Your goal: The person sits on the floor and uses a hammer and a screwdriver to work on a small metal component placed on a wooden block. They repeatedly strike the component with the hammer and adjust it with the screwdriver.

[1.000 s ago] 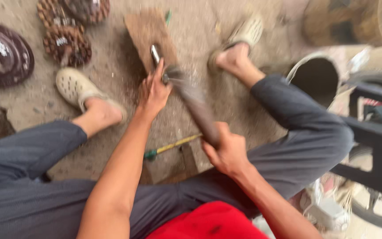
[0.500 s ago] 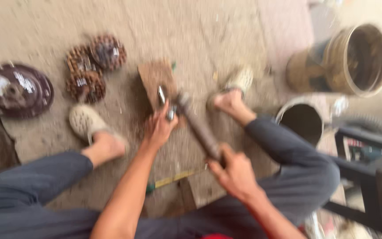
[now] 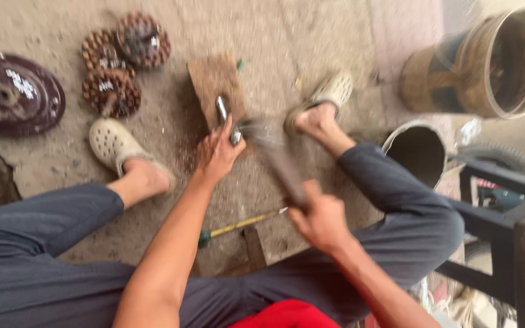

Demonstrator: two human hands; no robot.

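Observation:
I sit on the ground with legs apart. My left hand [image 3: 217, 155] grips a short metal rod [image 3: 222, 109] that lies on a brown wooden block [image 3: 214, 79] between my feet. My right hand [image 3: 320, 218] is closed on the wooden handle of a hammer [image 3: 281, 167]; its blurred head [image 3: 253, 132] is just right of my left hand's fingers, near the rod. The rod's lower end is hidden under my left hand.
Several copper-wound coils [image 3: 113, 91] and a dark round metal disc [image 3: 13, 94] lie at upper left. A screwdriver with a yellow shaft [image 3: 238, 226] lies between my legs. Two buckets [image 3: 487, 64] [image 3: 417, 149] stand at right, beside a dark metal frame [image 3: 518, 212].
The view has shifted slightly. The hammer has swung, its head now blurred close to my left hand and the rod. My left hand stays on the rod.

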